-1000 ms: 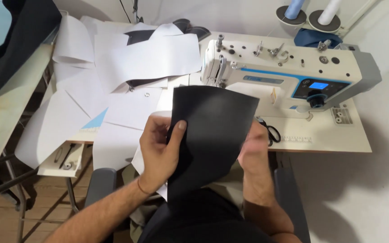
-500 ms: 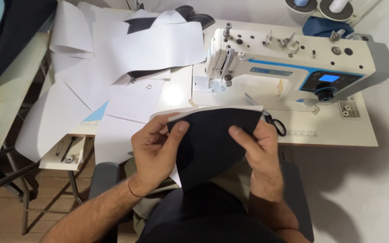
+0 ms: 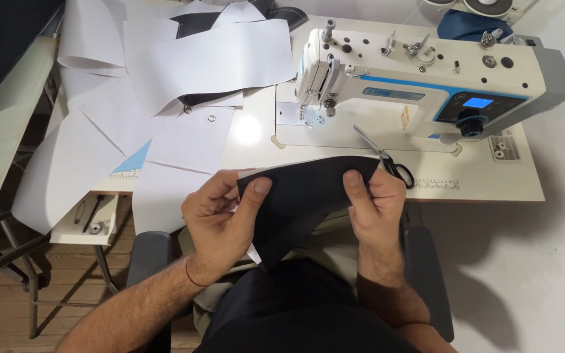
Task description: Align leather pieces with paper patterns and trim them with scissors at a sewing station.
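Both hands hold a piece of black fabric (image 3: 302, 196) over my lap, just in front of the table edge. My left hand (image 3: 220, 219) pinches its left corner, thumb on top, with a white paper layer showing under the cloth. At the fabric's right top corner my right hand (image 3: 374, 202) grips with the thumb pressed on the cloth. The fabric lies tilted, its top edge towards the white and blue sewing machine (image 3: 420, 85).
Scissors (image 3: 387, 160) with black handles lie on the machine table (image 3: 492, 183) just beyond my right hand. White paper pattern sheets (image 3: 165, 85) cover the table's left part and hang over its edge. An open drawer (image 3: 86, 219) sits at lower left. Dark cloth (image 3: 1, 46) lies far left.
The fabric has been tipped down from upright to nearly flat and lowered towards my lap. My right hand has come round to grip its top right corner.
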